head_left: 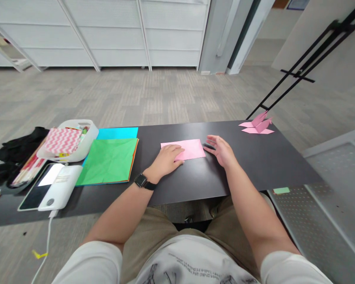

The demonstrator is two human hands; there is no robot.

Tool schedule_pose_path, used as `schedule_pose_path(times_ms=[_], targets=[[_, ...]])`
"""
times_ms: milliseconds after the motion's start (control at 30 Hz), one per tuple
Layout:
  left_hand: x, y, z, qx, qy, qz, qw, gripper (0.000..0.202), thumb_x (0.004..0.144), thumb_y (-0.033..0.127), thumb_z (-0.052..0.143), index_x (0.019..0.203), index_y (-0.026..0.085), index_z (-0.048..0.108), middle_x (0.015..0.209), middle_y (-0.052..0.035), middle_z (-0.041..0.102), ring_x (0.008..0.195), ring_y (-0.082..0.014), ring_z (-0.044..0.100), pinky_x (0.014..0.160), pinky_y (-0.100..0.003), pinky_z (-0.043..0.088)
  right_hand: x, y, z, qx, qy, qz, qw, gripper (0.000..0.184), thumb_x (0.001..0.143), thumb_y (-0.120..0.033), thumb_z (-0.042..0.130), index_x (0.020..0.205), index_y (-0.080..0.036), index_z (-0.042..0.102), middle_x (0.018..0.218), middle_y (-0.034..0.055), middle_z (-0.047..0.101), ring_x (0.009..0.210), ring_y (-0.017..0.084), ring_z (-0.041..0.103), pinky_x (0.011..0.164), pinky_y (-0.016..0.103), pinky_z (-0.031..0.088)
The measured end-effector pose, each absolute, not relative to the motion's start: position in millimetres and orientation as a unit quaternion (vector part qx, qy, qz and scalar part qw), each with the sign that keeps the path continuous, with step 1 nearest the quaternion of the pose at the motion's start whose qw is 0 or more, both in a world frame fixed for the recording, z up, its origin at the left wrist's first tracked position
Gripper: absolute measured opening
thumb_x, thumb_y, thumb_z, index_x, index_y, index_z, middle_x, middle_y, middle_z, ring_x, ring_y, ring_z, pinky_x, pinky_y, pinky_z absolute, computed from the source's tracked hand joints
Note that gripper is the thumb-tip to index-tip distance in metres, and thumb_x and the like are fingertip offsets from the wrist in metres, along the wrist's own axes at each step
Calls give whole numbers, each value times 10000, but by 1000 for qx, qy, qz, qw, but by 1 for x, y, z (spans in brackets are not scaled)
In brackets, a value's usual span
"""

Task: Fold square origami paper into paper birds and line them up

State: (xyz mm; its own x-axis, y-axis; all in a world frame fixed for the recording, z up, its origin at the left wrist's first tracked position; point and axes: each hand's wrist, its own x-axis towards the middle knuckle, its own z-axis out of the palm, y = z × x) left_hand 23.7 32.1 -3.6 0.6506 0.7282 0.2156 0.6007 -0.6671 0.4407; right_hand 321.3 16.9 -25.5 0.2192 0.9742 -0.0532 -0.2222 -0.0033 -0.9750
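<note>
A pink paper (193, 149), rectangular and apparently folded, lies flat on the dark table (183, 185) in front of me. My left hand (168, 157) rests on its left part, palm down with the fingers stretched over it. Just off the paper's right edge is my right hand (221, 150), fingers apart and holding nothing. Two pink folded paper cranes (258, 125) stand at the far right corner of the table.
On the left lie a stack of green paper (112, 159) and a blue sheet (118, 133). Beside them are a white basket (90, 138), a phone (32, 195), a white power bank (62, 185) with a cable and a black cloth (20, 144). A black metal stand (298, 75) rises beyond the right corner.
</note>
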Motion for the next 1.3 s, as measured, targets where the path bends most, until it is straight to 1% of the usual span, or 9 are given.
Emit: schedule_pose_path(times_ms=[200, 400, 567, 767, 900, 967, 1033, 1167, 1300], targets=[[31, 26, -5, 896, 382, 171, 147, 526, 957, 471, 771, 1415, 238, 656, 1482, -125, 643, 1392, -339, 581, 1223, -509, 430, 320, 16, -20, -481, -340, 546, 596, 466, 852, -724, 785, 1028, -294, 742, 1342, 72, 714, 1265, 302, 651, 985, 556, 654], [39, 24, -4, 883, 417, 183, 116, 433, 931, 492, 792, 1246, 224, 662, 1365, -118, 657, 1304, -342, 597, 1187, -514, 415, 320, 16, -11, -448, -322, 598, 582, 357, 855, -568, 814, 1095, -320, 724, 1299, 44, 735, 1193, 269, 686, 1024, 548, 629], [44, 24, -2, 874, 443, 186, 78, 138, 955, 260, 714, 1079, 214, 677, 1239, -110, 688, 1173, -319, 629, 1148, -517, 418, 318, 13, -6, -403, -357, 632, 557, 369, 853, -504, 805, 1164, -327, 714, 1364, 50, 719, 1242, 279, 688, 1061, 560, 611], [32, 33, -1, 846, 463, 256, 69, 87, 1008, 205, 632, 968, 230, 705, 1078, -89, 733, 1032, -292, 652, 947, -456, 499, 326, 24, -32, -546, -459, 408, 570, 452, 749, -342, 825, 1178, -309, 688, 1295, 76, 715, 1190, 286, 702, 1067, 552, 598], [24, 38, 0, 850, 390, 335, 115, 105, 1014, 182, 624, 975, 230, 709, 1062, -65, 766, 1028, -250, 688, 981, -417, 518, 324, 23, -41, -554, -626, 267, 480, 722, 776, -297, 816, 1467, -332, 613, 1364, 115, 676, 1291, 318, 657, 1106, 561, 559], [23, 38, 1, 857, 344, 356, 144, 145, 997, 137, 610, 968, 231, 716, 1069, -51, 782, 1063, -231, 706, 1016, -407, 516, 319, 19, -40, -502, -715, 231, 427, 752, 829, -309, 823, 1542, -360, 589, 1424, 113, 646, 1349, 317, 627, 1159, 551, 516], [23, 38, 1, 865, 312, 355, 168, 185, 976, 100, 598, 950, 234, 722, 1073, -38, 796, 1096, -218, 717, 1049, -406, 504, 312, 16, -39, -460, -770, 206, 392, 603, 893, -332, 810, 1480, -368, 676, 1445, 107, 631, 1371, 318, 610, 1185, 545, 486], [24, 40, 0, 876, 312, 318, 185, 174, 949, 96, 623, 953, 237, 726, 1095, -31, 803, 1114, -220, 714, 1062, -414, 484, 306, 18, -41, -429, -804, 170, 374, 225, 950, -327, 775, 1154, -381, 856, 1384, 79, 678, 1307, 318, 629, 1102, 527, 520], [24, 42, -2, 869, 377, 273, 170, 245, 905, 127, 682, 1109, 244, 751, 1189, -59, 793, 1110, -261, 694, 1005, -429, 492, 306, 21, -39, -416, -814, 153, 375, 154, 959, -353, 774, 1074, -373, 875, 1192, 73, 763, 1121, 282, 686, 1045, 492, 519]])
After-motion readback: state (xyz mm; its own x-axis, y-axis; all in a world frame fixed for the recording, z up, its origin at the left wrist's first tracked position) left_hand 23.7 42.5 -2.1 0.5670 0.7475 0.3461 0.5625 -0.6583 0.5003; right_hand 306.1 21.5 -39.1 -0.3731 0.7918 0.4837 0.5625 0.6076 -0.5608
